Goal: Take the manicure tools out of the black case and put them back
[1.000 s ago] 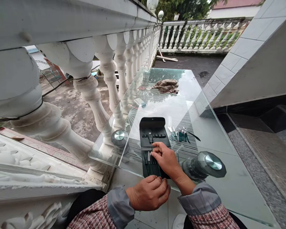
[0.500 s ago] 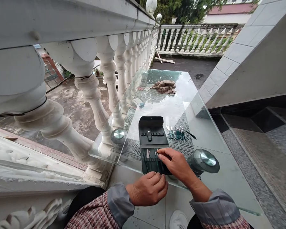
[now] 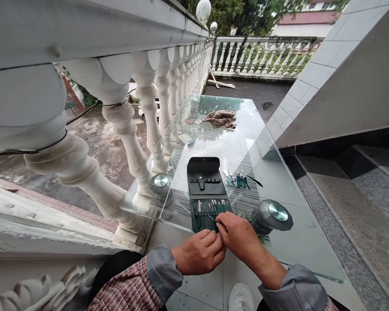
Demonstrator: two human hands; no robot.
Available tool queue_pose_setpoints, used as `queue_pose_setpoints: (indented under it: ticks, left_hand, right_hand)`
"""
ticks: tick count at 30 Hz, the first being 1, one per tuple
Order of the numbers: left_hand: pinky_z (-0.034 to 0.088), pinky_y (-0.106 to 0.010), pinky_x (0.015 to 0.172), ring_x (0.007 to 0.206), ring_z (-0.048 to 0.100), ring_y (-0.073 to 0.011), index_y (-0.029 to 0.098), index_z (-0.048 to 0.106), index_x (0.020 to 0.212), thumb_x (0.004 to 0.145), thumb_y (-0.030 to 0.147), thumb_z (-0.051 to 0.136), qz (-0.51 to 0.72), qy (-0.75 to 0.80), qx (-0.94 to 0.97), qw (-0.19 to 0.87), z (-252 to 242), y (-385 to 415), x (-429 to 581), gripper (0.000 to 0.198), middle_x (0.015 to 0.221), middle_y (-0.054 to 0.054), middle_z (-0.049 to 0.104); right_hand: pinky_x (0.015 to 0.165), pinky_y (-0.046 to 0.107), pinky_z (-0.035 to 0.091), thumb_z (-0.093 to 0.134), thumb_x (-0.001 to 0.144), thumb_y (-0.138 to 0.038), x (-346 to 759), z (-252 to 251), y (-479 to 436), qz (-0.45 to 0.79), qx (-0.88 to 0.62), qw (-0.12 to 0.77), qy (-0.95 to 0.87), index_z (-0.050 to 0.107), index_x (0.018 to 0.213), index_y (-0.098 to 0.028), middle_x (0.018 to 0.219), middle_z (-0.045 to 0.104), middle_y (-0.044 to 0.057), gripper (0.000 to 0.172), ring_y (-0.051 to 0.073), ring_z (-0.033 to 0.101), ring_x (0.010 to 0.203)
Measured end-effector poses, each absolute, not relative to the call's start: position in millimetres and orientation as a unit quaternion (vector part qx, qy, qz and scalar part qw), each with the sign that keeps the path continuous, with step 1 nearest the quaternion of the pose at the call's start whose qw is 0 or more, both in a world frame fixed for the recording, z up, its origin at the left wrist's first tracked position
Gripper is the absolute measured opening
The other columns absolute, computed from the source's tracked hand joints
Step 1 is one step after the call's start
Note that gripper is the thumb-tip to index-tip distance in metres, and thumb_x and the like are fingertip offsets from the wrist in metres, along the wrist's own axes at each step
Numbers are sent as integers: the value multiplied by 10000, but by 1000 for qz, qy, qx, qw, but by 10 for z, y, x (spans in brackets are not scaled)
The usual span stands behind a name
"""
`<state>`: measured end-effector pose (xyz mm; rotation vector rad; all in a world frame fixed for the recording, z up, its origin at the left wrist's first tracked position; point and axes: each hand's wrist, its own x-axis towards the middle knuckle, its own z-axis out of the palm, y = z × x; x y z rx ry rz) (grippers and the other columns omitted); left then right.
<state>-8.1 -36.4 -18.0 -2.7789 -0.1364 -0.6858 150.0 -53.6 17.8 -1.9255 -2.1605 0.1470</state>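
Note:
My right hand (image 3: pixel 241 237) pinches a thin metal manicure tool (image 3: pixel 211 217), its slim tip pointing left over the case. Close by, my left hand (image 3: pixel 201 252) is closed, its fingertips near those of my right hand; what it holds, if anything, is hidden. Under and beyond my hands lies an open black manicure case (image 3: pixel 203 166) on a glass table (image 3: pixel 240 147). Several small metal tools with dark green handles stand in the slots of its near half. Right of the case lie nail clippers (image 3: pixel 241 179), small scissors (image 3: pixel 228 182) and other tools.
A crumpled brown cloth (image 3: pixel 221 119) and a small pale blue-and-white box (image 3: pixel 186 139) lie farther back on the glass. Round table supports (image 3: pixel 275 214) show near both front corners. A white balustrade (image 3: pixel 142 90) runs along the left, stone steps (image 3: pixel 343 185) on the right.
My right hand has moved down and toward me from above the case slots, bringing the thin tool close to my left hand. More of the slotted tools show. The view has shifted slightly.

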Motion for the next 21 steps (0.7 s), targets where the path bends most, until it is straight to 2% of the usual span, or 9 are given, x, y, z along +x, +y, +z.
queue_pose_setpoints:
  ticks: [5,9,14,17,21]
  left_hand:
    - [453,-311,680,835,570,-192,107,579,886,866,124,438,-227,-50,-965,117,-204,-365,-89,144,880,-100,598]
    - [460,-313,698,855,572,-189,103,571,905,871,126,437,-216,-52,-968,119,-203,-367,-97,140,906,-115,603]
    - [473,-343,765,913,582,-203,69,562,1046,883,158,439,-223,-46,-960,160,-179,-366,-113,223,1066,-175,597]
    - [477,-347,792,933,588,-208,67,566,1057,885,166,442,-227,-49,-958,169,-179,-371,-121,234,1094,-177,598]
    - [481,-355,807,946,593,-208,63,553,1085,895,179,431,-218,-49,-958,179,-186,-380,-122,254,1117,-194,591]
  right_hand:
    - [542,264,283,417,826,-156,1435,160,-543,46,-674,93,-731,561,704,-201,690,599,30,194,141,530,599]
    - [553,262,298,397,828,-152,1435,123,-543,59,-674,108,-729,553,692,-198,688,601,40,212,148,538,609]
    - [603,264,349,415,819,-237,1688,215,-508,132,-663,204,-708,538,712,-212,668,599,10,164,149,530,620]
    - [581,268,372,434,808,-333,1886,328,-498,185,-692,265,-645,512,706,-215,627,582,-1,175,145,513,577]
    - [563,273,408,431,795,-400,2037,367,-500,246,-699,356,-570,532,804,-206,699,636,27,219,158,550,606]
